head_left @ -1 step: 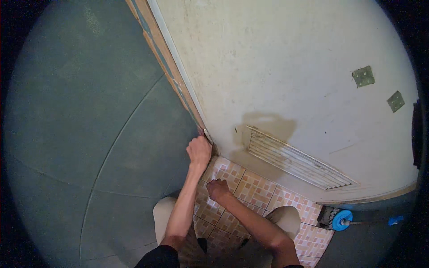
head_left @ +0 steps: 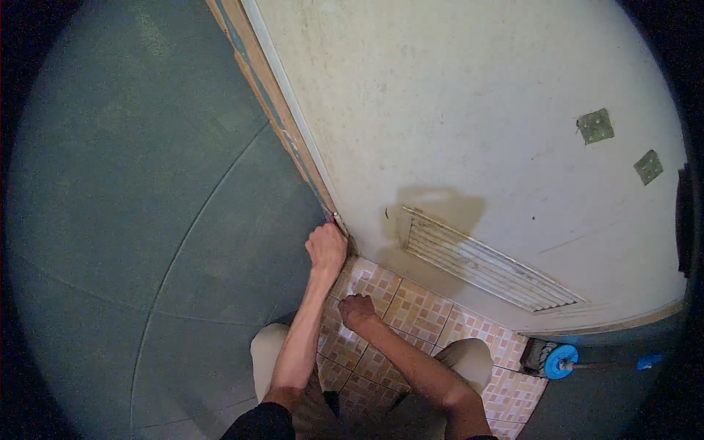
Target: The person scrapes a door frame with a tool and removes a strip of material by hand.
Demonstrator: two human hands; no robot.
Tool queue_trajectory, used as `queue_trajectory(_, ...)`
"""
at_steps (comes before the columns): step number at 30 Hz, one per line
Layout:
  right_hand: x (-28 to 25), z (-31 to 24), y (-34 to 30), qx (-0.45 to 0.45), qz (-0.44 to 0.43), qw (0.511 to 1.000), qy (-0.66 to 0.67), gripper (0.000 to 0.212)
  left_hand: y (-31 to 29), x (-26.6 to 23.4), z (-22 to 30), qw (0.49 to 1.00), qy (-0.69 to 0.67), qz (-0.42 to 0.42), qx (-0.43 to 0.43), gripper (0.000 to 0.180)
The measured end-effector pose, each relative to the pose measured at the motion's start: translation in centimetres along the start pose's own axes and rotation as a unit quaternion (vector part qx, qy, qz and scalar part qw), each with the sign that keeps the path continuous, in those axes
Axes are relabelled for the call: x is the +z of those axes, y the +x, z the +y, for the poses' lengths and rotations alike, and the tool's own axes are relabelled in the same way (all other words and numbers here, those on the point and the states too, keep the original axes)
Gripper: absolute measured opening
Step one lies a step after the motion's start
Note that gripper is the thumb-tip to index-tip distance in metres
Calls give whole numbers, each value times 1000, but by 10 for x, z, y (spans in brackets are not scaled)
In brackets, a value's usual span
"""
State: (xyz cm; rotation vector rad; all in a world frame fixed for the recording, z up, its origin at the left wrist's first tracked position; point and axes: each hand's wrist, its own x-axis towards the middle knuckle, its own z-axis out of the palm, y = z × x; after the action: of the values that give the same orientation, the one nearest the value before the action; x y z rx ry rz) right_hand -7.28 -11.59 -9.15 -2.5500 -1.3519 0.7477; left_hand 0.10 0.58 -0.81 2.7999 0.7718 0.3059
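My left hand is closed at the foot of the worn wooden door frame, beside the edge of a white door. A small purplish bit shows above its knuckles, too little to name, and whatever the fingers grip is hidden. Lower and to the right, my right hand is held over the tiled floor, apart from the door. Its fingers are curled in, and I cannot see whether anything is inside them.
Low in the door sits a dirty louvred vent. Two green diamond-shaped patches mark its surface farther right. A dark green wall fills the left side. Near the door's far end, a blue round piece with a rod stands by the floor edge.
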Motion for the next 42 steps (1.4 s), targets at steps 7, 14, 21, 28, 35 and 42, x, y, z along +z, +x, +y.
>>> queue_trajectory(7,6,14,5,14,-11,1000,11,21,6,-41,20,993,-62,97,-14,32)
queue_trajectory(14,-2,8,3,1,-4,1000,19,19,8,-49,20,994,-52,98,-23,30)
queue_trajectory(21,7,7,7,2,13,1000,17,19,0,2,4,998,-46,48,-8,23)
queue_trajectory(28,1,8,5,6,-10,1000,6,18,7,-49,13,996,-56,60,-30,31)
queue_trajectory(35,3,6,9,8,-40,999,4,21,8,-52,14,990,-95,98,-32,28)
queue_trajectory(42,5,5,5,1,-20,1000,-14,19,1,-39,9,996,-16,76,-37,24)
